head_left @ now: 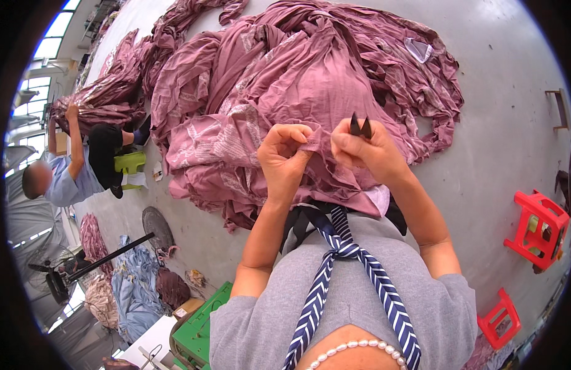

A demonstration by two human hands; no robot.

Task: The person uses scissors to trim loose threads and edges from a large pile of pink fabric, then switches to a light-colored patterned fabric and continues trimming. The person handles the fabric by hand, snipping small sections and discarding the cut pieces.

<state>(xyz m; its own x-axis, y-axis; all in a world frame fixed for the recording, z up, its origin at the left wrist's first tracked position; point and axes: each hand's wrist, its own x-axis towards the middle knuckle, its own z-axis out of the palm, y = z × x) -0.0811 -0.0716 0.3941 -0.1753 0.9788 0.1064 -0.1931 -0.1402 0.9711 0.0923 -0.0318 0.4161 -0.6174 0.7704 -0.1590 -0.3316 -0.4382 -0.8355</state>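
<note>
A large heap of dusty-pink cloth [322,86] with pale patterned patches spreads over the floor in front of me and up to my lap. My left hand [282,161] is closed in a pinch on an edge of this cloth, thumb against fingers. Close by on the right, my right hand [377,153] is wrapped round thread snips [360,127], whose two dark pointed blades stick up between thumb and fingers, slightly apart. A raised fold of cloth runs between both hands. Whether the right fingers also grip it, I cannot tell.
At left, another person [73,176] handles pink cloth beside a green stool [131,163]. A black stand fan [57,277], a blue cloth pile [136,287] and a green table [202,320] are lower left. Red plastic stools [532,228] stand on the right.
</note>
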